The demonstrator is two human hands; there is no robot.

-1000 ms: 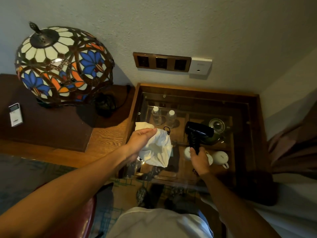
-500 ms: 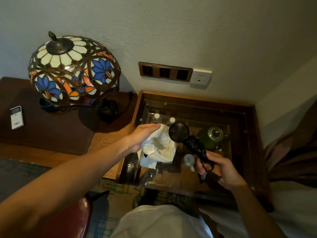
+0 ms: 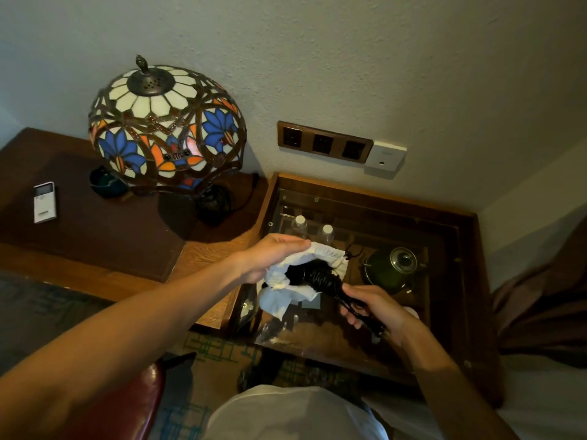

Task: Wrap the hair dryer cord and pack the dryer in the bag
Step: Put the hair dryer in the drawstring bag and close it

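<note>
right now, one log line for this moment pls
step: bagging | left hand: holds bag open | right hand: pushes dryer head-first in | cord: wrapped on handle

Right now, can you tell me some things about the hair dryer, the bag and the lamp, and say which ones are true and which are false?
1. The hair dryer has its head inside the white bag. True.
2. The left hand holds the bag open. True.
3. The cord hangs loose down to the floor. False: it is wound around the dryer's handle, which the right hand holds.
4. The stained-glass lamp stands to the right of the bag. False: it stands to the left.
5. A white remote lies on the dark desk. True.
</note>
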